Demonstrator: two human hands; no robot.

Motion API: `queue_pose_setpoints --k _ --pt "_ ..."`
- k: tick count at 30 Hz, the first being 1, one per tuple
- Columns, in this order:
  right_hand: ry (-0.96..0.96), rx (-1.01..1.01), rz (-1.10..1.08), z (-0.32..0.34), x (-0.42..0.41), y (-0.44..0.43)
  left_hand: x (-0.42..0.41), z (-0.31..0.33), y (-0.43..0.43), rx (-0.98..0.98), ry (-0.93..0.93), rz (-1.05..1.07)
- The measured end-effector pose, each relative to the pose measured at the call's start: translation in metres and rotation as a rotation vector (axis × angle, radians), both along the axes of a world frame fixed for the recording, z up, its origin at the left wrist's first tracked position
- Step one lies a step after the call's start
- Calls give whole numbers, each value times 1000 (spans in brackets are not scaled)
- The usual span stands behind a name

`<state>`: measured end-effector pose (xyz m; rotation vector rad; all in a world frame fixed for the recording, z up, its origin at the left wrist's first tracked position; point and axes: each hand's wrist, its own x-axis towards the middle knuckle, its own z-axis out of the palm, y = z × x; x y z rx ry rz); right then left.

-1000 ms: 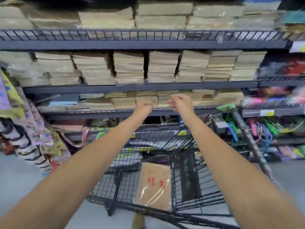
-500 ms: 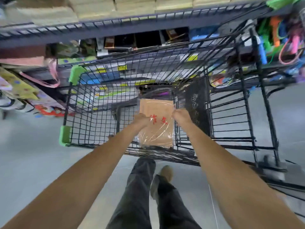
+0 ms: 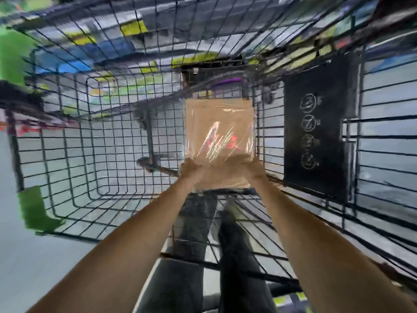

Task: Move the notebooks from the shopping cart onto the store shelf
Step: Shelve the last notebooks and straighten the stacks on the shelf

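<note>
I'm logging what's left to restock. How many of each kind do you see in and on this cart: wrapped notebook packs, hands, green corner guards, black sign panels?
Wrapped notebook pack: 1
Hands gripping it: 2 (left hand, right hand)
Green corner guards: 2
Black sign panel: 1
Total: 6

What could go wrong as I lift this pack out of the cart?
The pack has glossy wrap, and the left hand and right hand meet only its near corners, so it may slip or sag. It lies beside the cart wire, so a corner might snag on lifting.
</note>
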<state>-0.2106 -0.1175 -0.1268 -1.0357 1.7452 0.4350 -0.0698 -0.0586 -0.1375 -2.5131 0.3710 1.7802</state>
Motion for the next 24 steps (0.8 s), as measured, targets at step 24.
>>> queue_pose_setpoints --k 24 --pt "229 -41 32 -57 28 5 36 -28 10 -47 111 282"
